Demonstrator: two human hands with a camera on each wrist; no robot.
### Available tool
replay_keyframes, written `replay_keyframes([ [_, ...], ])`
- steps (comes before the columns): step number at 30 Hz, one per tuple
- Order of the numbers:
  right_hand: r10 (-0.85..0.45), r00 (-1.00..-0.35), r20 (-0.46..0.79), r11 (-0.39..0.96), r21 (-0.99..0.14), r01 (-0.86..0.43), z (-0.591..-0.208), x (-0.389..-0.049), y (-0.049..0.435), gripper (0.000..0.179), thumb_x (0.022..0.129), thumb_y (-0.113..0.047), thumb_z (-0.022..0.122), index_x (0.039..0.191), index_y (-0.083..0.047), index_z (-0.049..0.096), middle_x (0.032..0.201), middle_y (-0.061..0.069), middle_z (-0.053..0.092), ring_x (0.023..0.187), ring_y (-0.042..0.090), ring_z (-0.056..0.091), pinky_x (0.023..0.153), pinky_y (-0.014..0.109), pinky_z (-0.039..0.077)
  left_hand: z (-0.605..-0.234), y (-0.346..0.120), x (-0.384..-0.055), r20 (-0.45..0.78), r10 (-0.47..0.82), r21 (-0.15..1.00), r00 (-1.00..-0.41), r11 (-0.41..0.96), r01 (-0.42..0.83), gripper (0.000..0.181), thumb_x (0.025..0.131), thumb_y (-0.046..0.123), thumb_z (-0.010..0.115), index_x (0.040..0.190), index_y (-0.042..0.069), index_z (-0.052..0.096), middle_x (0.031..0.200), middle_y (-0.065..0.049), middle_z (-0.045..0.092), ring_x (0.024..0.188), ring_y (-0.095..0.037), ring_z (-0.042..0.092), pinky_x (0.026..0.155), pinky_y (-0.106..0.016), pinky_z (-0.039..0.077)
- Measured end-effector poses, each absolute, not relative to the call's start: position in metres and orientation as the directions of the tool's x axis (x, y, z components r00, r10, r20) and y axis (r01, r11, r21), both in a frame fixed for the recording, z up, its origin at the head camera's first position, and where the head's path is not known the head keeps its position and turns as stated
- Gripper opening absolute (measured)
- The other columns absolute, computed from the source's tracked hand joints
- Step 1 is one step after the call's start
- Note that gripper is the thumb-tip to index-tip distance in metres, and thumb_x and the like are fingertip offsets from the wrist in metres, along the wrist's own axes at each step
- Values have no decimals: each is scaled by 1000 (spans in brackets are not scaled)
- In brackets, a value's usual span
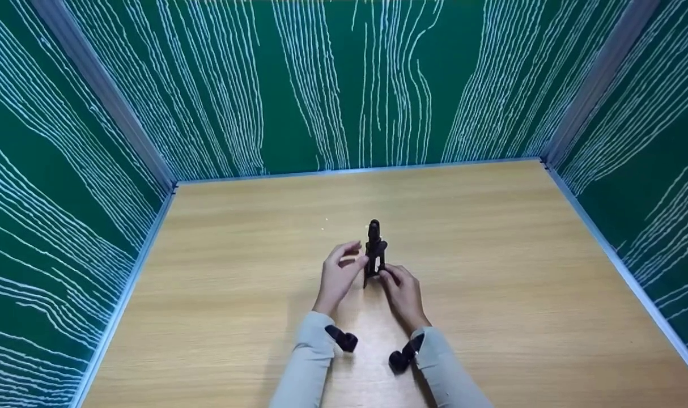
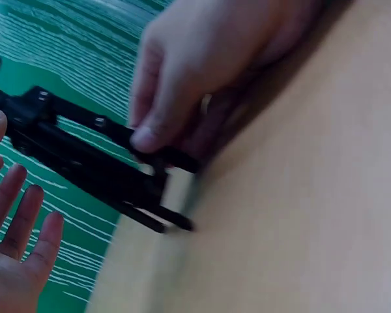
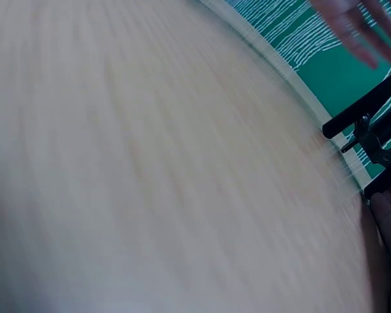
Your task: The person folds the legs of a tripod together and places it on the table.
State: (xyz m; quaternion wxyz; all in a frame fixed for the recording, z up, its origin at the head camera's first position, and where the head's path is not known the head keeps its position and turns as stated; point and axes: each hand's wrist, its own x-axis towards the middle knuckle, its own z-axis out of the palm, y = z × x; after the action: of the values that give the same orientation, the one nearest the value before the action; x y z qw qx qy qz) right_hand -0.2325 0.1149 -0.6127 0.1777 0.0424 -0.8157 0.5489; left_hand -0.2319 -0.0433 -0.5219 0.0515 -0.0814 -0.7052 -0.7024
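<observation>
A small black tripod (image 1: 373, 245) stands on the wooden table, its legs toward me and its head pointing away. In the left wrist view the legs of the tripod (image 2: 91, 156) are slightly spread, with the feet near the tabletop. My right hand (image 1: 403, 292) pinches one leg near its lower end between thumb and fingers. On the other side, my left hand (image 1: 338, 277) has its fingers loosely spread, the thumb at the tripod's side; whether it touches is unclear. Only part of the tripod (image 3: 371, 130) shows at the right wrist view's edge.
Green walls (image 1: 355, 85) with white wavy lines enclose the wooden table (image 1: 236, 255) at the back and both sides. Metal edging (image 1: 344, 171) runs along the table's borders. Black wrist cameras (image 1: 344, 340) are strapped over both sleeves.
</observation>
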Motion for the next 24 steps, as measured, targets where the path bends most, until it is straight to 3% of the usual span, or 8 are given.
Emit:
replay_keyframes([
  [6, 129, -929, 347, 406, -873, -270, -614, -233, 116, 21, 87, -15, 69, 105, -5, 73, 94, 5, 72, 91, 21, 67, 83, 31, 54, -486, -43, -240, 278, 78, 960, -957, 16, 280, 39, 85, 6, 71, 121, -4, 60, 119, -21, 62, 113, -36, 56, 101, -47, 47],
  [12, 128, -930, 345, 410, -872, -267, -613, -233, 117, 19, 87, -17, 70, 103, -7, 73, 94, 4, 72, 91, 20, 66, 83, 29, 53, -455, -37, -242, 382, 128, 917, -915, 72, 393, 35, 87, 4, 68, 120, -6, 61, 116, -25, 62, 111, -41, 56, 98, -52, 47],
  [19, 121, -935, 333, 399, -879, -261, -613, -233, 116, 20, 85, -16, 71, 102, -4, 73, 94, 6, 72, 91, 20, 66, 84, 30, 53, -439, -30, -239, 485, 166, 833, -859, 213, 511, 26, 88, 5, 67, 113, -3, 68, 107, -18, 67, 101, -29, 62, 91, -41, 53],
  [24, 125, -948, 292, 382, -896, -226, -612, -235, 116, 21, 85, -19, 72, 101, -6, 73, 94, 5, 71, 91, 19, 65, 83, 28, 53, -447, -27, -246, 517, 167, 802, -840, 248, 543, 24, 87, 11, 69, 109, 0, 71, 103, -14, 69, 98, -26, 64, 87, -35, 53],
])
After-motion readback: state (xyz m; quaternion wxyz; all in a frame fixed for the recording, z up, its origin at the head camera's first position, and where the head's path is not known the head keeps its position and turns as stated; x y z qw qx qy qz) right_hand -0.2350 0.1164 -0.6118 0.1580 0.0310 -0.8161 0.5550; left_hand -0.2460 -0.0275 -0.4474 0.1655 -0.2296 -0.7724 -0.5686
